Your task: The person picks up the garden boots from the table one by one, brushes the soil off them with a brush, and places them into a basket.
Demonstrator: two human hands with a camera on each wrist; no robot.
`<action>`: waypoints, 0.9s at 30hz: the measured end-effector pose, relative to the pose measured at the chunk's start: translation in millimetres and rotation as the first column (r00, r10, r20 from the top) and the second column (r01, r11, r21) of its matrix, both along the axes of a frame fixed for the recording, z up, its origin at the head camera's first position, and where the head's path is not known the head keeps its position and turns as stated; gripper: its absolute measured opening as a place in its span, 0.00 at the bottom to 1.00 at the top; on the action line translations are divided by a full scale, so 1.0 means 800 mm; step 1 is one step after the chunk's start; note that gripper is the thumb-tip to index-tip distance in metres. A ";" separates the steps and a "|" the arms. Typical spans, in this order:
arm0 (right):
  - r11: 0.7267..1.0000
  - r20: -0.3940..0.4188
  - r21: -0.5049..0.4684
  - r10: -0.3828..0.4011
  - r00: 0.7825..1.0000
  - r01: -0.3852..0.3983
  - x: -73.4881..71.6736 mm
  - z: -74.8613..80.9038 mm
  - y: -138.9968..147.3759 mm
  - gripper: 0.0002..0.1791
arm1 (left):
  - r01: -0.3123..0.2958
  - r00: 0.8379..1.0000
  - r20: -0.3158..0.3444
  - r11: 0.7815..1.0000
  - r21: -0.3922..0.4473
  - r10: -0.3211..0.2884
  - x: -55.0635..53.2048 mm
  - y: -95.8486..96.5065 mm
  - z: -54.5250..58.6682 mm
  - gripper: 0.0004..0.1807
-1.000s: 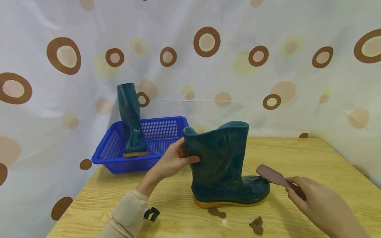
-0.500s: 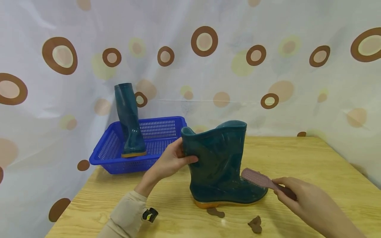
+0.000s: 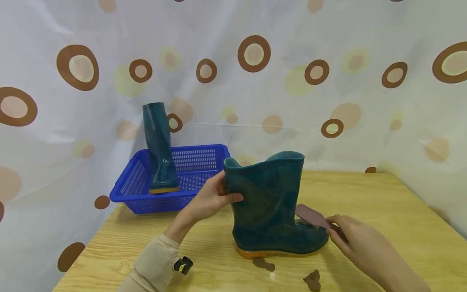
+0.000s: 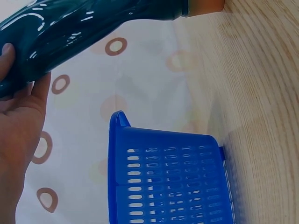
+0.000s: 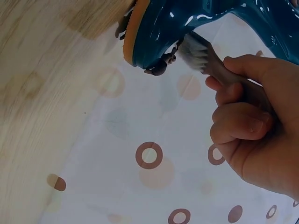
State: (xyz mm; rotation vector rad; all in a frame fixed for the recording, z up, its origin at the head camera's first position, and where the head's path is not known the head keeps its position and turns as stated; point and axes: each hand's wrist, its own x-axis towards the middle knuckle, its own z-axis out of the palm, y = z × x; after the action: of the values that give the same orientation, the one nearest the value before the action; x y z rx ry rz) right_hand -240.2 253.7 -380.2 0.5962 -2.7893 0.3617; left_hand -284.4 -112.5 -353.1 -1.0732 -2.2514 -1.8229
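A dark green rubber boot (image 3: 270, 202) with a yellow-orange sole stands upright on the table, toe to the right. My left hand (image 3: 211, 198) grips the back of its shaft, thumb on the near side. In my right hand (image 3: 365, 247) is a brownish-pink scrub brush (image 3: 311, 215), held by the handle over the boot's foot. From the right wrist, the fingers curl round that handle, and the pale bristles (image 5: 194, 55) point at the upper by the toe. Brown muddy clumps (image 5: 161, 65) cling there.
Behind on the left stands a blue plastic basket (image 3: 146, 201). A second green boot (image 3: 159, 150) is upright inside it. Brown lumps (image 3: 313, 280) lie on the wooden table (image 3: 365, 198) in front of the boot. A patterned sheet (image 3: 277, 93) hangs behind the table.
My right hand has moved the brush left along the boot's foot, from the toe toward the shaft. The left hand keeps its grip and the boot stays in place.
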 end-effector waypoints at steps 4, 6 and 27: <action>0.998 0.055 -0.043 -0.033 0.998 0.035 0.002 0.003 -0.003 0.14 | 0.001 1.000 -0.014 1.000 -0.007 -0.001 0.001 -0.001 0.001 0.25; 0.996 0.120 -0.075 -0.038 0.992 0.048 0.004 0.006 -0.004 0.16 | 0.003 1.000 -0.016 1.000 -0.008 -0.003 0.001 -0.001 0.002 0.25; 0.995 0.084 -0.067 -0.068 0.994 0.074 0.004 0.004 0.006 0.15 | 0.000 1.000 -0.015 1.000 -0.009 -0.001 -0.001 -0.001 0.000 0.26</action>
State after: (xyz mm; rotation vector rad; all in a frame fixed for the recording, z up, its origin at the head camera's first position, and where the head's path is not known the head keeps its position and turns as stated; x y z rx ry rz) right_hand -237.2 258.6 -376.8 0.4754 -2.8531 0.4765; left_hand -285.5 -113.4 -353.0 -1.0854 -2.2530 -1.8003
